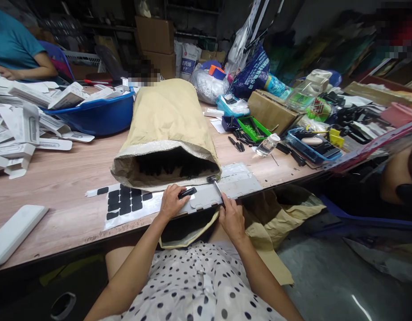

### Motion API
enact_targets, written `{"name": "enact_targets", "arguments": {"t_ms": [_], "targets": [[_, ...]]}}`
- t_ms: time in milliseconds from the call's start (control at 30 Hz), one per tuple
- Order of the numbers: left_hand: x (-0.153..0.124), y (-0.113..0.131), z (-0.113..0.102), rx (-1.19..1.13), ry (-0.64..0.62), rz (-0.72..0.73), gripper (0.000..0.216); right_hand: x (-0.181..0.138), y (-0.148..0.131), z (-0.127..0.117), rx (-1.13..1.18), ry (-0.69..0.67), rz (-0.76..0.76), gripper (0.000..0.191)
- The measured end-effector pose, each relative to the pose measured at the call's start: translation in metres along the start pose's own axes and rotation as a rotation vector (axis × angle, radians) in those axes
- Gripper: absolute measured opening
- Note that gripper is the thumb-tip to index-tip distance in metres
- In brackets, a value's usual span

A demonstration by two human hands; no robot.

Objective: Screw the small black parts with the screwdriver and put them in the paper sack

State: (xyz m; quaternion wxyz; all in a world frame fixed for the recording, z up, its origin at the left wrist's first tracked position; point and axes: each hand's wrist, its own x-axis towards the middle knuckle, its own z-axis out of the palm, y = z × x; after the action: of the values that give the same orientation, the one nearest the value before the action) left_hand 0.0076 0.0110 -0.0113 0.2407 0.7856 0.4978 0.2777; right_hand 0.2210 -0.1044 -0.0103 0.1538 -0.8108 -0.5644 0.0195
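My left hand point(172, 201) rests at the table's front edge, its fingers closed on a small black elongated part point(187, 193) lying over grey-white cardboard point(206, 203). In my right hand point(231, 219) is the handle of a small hammer point(217, 189); its dark head is up beside the sack mouth, apart from the black part. Straight ahead a large tan paper sack point(172, 116) lies with its mouth toward me, dark pieces inside. Left of my left hand is a sheet of black rounded stickers point(125, 200). Below the edge, another open paper sack point(189, 238) sits at my lap.
A blue basin point(102, 117) and piles of white boxes point(22, 129) fill the left, near a white power-bank-like object point(17, 234). To the right are a green tray point(253, 128), a clear bottle point(268, 145) and a blue basket point(313, 145). Another person's arm point(42, 67) shows far left.
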Motion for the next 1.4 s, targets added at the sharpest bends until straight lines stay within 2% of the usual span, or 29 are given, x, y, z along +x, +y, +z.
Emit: {"name": "enact_targets", "arguments": {"t_ms": [567, 667, 767, 867, 967, 1033, 1200, 1400], "targets": [[-0.003, -0.004, 0.003, 0.012, 0.024, 0.002, 0.019, -0.001, 0.004, 0.007, 0.081, 0.051, 0.013, 0.052], [-0.003, -0.005, 0.003, -0.003, 0.014, -0.004, 0.018, 0.004, 0.011, 0.009, 0.249, 0.065, -0.001, 0.046], [-0.003, -0.004, 0.003, -0.011, 0.015, -0.008, 0.018, 0.007, 0.021, 0.008, 0.541, 0.05, -0.035, 0.042], [-0.002, -0.004, 0.003, -0.014, 0.014, -0.008, 0.018, 0.0, 0.026, 0.006, 0.827, -0.003, -0.015, 0.047], [-0.002, -0.005, 0.003, -0.018, 0.004, -0.006, 0.017, -0.012, 0.021, 0.003, 0.983, -0.014, -0.023, 0.05], [-0.002, -0.005, 0.003, -0.024, -0.006, -0.011, 0.017, -0.018, 0.011, 0.002, 0.967, -0.005, -0.056, 0.048], [-0.002, -0.004, 0.001, -0.035, -0.025, -0.021, 0.017, -0.021, -0.014, 0.002, 0.74, -0.013, -0.166, 0.045], [-0.001, -0.003, 0.001, -0.044, -0.028, -0.04, 0.015, -0.017, -0.031, 0.002, 0.518, 0.062, -0.292, 0.049]]}}
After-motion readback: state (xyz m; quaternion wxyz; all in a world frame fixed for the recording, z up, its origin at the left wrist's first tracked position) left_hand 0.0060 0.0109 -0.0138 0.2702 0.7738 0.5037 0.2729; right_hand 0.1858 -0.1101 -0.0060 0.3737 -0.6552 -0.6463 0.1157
